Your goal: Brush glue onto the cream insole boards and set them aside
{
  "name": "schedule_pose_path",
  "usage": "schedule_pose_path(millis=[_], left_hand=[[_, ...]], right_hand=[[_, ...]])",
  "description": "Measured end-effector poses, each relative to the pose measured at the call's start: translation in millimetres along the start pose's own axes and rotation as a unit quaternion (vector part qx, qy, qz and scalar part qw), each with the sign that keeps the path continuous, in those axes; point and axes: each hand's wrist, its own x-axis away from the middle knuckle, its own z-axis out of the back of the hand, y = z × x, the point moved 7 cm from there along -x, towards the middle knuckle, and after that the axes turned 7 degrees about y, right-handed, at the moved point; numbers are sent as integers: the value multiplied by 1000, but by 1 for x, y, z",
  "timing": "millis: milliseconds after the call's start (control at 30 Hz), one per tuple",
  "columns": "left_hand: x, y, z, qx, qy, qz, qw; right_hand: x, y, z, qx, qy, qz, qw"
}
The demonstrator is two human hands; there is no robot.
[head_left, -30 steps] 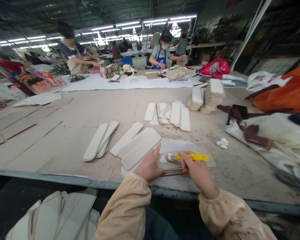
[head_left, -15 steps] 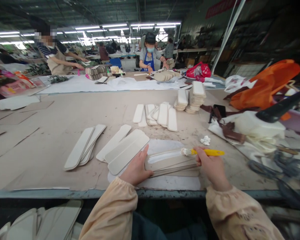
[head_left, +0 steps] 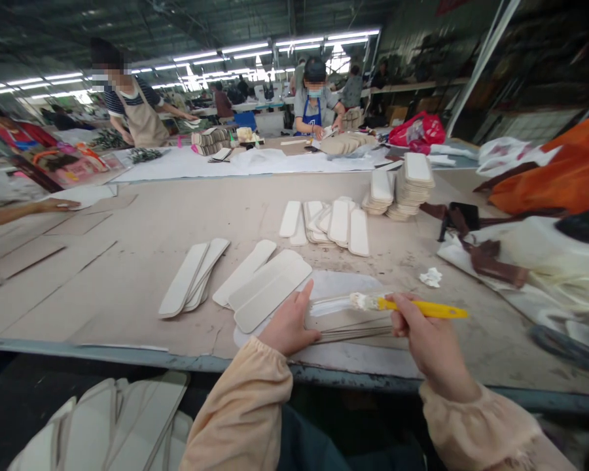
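My right hand (head_left: pixel 429 333) is closed round the yellow handle of a brush (head_left: pixel 425 307). The bristles are coated in white paste and touch the top piece of a stack of flat beige panels (head_left: pixel 346 322), where a wet white streak runs along the far edge. At the stack's left end, my left hand (head_left: pixel 287 324) steadies it, thumb at the near corner and forefinger at the far one. White sheeting (head_left: pixel 358 356) lies under the stack. Just left of that hand, pale round-cornered panels (head_left: pixel 269 288) overlap each other.
More pale panels lie farther left (head_left: pixel 194 278) and behind (head_left: pixel 324 222), with taller piles (head_left: pixel 415 186) at the back right. A white wad (head_left: pixel 430 277) and a plastic jug (head_left: pixel 544 245) are at right. Co-workers stand across the table; another person's arm (head_left: pixel 29 210) reaches in from the left.
The camera view has swung left, so the scene sits farther right. The brush tip has moved leftward along the top panel. At the left edge, the other person's arm shows more.
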Motion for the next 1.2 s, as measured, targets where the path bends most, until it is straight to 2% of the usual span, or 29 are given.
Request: schedule_pose_path(millis=[100, 200, 333, 467, 667, 1000, 1200], left_hand=[[0, 2, 1, -9, -6, 13, 1000], [1, 5, 2, -14, -10, 21, 1000], [1, 7, 4, -16, -6, 13, 1000], [1, 6, 2, -21, -8, 9, 1000], [0, 5, 2, -33, -1, -3, 999], [-1, 3, 0, -35, 0, -13, 999], [-1, 2, 0, -36, 9, -19, 999]], right_hand=[[18, 10, -38, -105, -68, -67, 990], [29, 15, -63, -121, -100, -98, 983], [35, 13, -75, -86, -123, -93, 984], [36, 13, -73, -57, -128, -99, 985], [17, 17, -45, -8, -91, -80, 993], [-24, 16, 42, 106, 44, -37, 993], [-37, 11, 69, 176, 89, -3, 980]])
